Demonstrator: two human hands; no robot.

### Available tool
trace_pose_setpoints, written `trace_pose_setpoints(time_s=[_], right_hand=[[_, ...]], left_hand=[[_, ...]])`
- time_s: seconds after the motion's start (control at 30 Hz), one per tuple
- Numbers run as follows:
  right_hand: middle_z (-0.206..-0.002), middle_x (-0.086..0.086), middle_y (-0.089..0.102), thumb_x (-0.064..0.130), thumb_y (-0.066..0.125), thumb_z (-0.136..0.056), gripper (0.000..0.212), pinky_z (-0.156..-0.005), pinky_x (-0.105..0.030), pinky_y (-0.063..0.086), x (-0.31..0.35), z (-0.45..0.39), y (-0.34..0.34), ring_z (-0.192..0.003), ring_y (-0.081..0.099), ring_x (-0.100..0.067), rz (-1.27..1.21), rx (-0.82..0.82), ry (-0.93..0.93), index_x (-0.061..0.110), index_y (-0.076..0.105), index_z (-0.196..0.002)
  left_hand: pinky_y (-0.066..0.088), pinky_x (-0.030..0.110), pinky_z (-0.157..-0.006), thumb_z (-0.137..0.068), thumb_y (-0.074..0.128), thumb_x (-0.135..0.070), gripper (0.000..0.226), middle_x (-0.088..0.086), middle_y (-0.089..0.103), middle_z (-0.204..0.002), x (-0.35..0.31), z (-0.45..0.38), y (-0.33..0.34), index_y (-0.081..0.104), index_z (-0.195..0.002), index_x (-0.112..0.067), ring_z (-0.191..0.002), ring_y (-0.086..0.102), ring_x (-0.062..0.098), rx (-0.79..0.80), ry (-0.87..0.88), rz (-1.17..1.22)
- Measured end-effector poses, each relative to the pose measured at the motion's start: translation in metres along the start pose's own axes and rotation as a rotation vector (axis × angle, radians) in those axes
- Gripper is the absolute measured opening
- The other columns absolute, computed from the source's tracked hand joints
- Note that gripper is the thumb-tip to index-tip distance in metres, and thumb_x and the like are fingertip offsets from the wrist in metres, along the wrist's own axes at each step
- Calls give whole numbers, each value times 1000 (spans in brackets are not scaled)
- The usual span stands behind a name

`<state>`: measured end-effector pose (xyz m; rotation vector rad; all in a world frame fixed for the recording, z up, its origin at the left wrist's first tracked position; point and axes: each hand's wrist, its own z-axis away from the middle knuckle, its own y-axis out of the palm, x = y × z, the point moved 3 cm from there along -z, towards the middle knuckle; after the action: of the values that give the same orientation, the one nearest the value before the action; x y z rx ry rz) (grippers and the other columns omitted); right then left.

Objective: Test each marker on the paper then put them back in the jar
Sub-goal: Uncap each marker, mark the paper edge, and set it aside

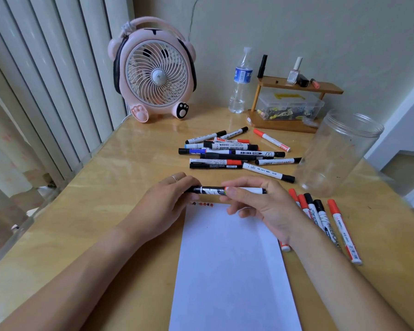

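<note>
One marker (227, 190) held between two hands. Pile of markers (237, 154) behind: about twelve, overlap makes the count uncertain. Five markers (320, 216) in a row at right. One clear jar (339, 154). One paper sheet (232, 271). One fan (153, 72), one water bottle (240, 82).

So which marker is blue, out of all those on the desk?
The blue marker in the far pile, at its left edge behind the hands; the others show only red or black caps and bands.
</note>
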<state>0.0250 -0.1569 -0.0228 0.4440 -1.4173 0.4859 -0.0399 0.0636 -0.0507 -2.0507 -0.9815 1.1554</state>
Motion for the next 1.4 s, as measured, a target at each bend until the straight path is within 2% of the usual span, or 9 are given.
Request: trace_pose_setpoints(time_s=[0.2, 0.3, 0.57, 0.8, 0.93, 1.0, 1.17, 1.3, 1.4], right_hand=[[-85, 8, 75, 29, 84, -86, 15, -64, -23, 49, -1, 1, -4, -79, 67, -11, 626, -66, -252, 33, 79, -100], [-76, 11, 67, 28, 88, -81, 19, -60, -16, 40, -4, 2, 3, -68, 55, -9, 667, -77, -334, 31, 73, -92], [-68, -1, 65, 39, 84, -84, 16, -55, -36, 40, -9, 1, 8, -65, 52, -25, 718, -132, -361, 29, 71, -84], [-75, -8, 66, 70, 63, -81, 38, -81, -53, 55, -11, -2, 6, -79, 62, -28, 764, -99, -345, 32, 69, -82], [-73, -2, 63, 52, 70, -91, 22, -64, -37, 46, -7, -2, 8, -70, 56, -18, 759, -70, -350, 30, 72, -85], [-84, 7, 66, 36, 73, -92, 7, -70, -32, 47, 1, -1, 9, -79, 61, -11, 702, -87, -398, 30, 71, -92], [-93, 9, 66, 11, 64, -93, 12, -79, -24, 51, 17, 0, 0, -88, 64, -12, 452, -151, -421, 21, 63, -99], [-80, 9, 68, 24, 67, -95, 8, -50, -18, 44, 23, 11, -3, -60, 57, -2, 805, -82, -230, 30, 65, -90], [-74, 7, 64, 35, 68, -93, 8, -49, -33, 56, 30, 38, -9, -59, 57, -7, 961, -107, -275, 33, 64, -86]], left_hand=[[45, 35, -77, -107, 35, -37, 27, -15, 52, -95, 2, 4, 10, 55, -108, -19, -87, 53, 13, 144, 6, 41], [41, 32, -73, -107, 35, -35, 21, -20, 47, -89, 2, 4, 14, 51, -103, -21, -82, 48, 10, 135, 1, 51], [33, 29, -66, -104, 30, -35, 30, -14, 45, -88, -2, 6, 11, 51, -98, -14, -77, 44, 14, 60, 43, -30], [37, 32, -66, -104, 33, -29, 27, -10, 50, -89, -4, 6, 10, 52, -98, -11, -78, 47, 19, 24, 89, -74], [40, 32, -68, -106, 32, -32, 30, -8, 51, -92, -7, 4, 7, 52, -99, -12, -79, 46, 16, -14, 87, -51], [39, 31, -68, -107, 32, -34, 31, -9, 51, -92, -8, 2, 5, 53, -101, -13, -78, 46, 15, -53, 56, -17], [40, 31, -70, -108, 37, -36, 28, -8, 51, -91, -12, 0, 7, 59, -108, -18, -81, 49, 13, -103, -8, -6], [46, 40, -74, -104, 47, -29, 18, -6, 55, -94, -18, 3, 8, 62, -109, -20, -84, 54, 18, -45, 42, -107], [48, 42, -73, -103, 50, -29, 19, -8, 56, -93, -41, 2, 5, 64, -109, -18, -82, 54, 17, -62, 137, -129]])
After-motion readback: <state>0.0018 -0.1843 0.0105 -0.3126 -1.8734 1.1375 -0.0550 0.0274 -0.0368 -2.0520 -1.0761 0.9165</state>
